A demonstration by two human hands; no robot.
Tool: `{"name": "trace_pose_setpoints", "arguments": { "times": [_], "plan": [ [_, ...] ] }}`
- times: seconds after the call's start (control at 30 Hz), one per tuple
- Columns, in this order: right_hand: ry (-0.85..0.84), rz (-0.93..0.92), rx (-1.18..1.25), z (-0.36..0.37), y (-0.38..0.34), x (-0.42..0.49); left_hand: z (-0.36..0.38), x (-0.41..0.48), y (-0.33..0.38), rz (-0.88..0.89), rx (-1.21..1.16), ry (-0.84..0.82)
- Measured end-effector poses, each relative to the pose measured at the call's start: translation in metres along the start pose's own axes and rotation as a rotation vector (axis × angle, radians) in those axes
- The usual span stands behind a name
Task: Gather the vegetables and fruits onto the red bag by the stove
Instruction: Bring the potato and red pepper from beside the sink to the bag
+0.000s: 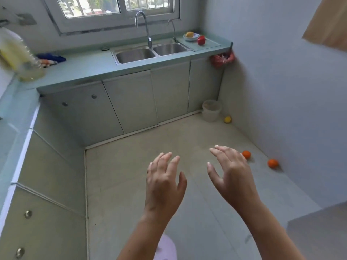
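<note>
While your left hand (165,182) and right hand (232,177) hover empty with fingers spread, an orange (246,154) lies near the right. A second orange (272,163) lies beyond it.

Blurry yellowish bottle (17,55) (partly beyond left edge)

Two bare forearms (142,235) fill the lower middle of the frame; the left grip (165,184) and right grip (232,177) are bare; fingernails (216,146) short, pale; a pale lilac garment (167,248) shows at bottom centre.
</note>
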State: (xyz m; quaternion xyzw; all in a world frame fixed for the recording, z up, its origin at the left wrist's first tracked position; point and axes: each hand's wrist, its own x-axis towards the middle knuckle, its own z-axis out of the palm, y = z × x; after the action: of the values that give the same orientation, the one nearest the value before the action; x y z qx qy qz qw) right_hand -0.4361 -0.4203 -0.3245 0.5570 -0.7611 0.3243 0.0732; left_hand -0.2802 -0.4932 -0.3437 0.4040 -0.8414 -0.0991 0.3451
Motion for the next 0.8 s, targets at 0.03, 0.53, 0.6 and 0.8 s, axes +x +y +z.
{"name": "trace_pose_setpoints", "arguments": {
  "times": [0.03, 0.53, 0.6, 0.8],
  "plan": [
    [0.014, 0.005, -0.007, 0.008, 0.000, 0.017, 0.005, 0.015, -0.012, 0.007, -0.009, 0.014],
    [0.051, -0.035, 0.009, 0.138, -0.033, 0.240, 0.051, 0.222, -0.151, -0.030, -0.071, 0.046],
    [0.051, -0.020, 0.011, 0.151, -0.027, 0.257, 0.060, 0.236, -0.160, -0.027, -0.082, 0.036],
    [0.037, 0.002, 0.024, 0.191, 0.011, 0.318, 0.104, 0.304, -0.176, 0.006, -0.061, 0.034]
  ]
}}
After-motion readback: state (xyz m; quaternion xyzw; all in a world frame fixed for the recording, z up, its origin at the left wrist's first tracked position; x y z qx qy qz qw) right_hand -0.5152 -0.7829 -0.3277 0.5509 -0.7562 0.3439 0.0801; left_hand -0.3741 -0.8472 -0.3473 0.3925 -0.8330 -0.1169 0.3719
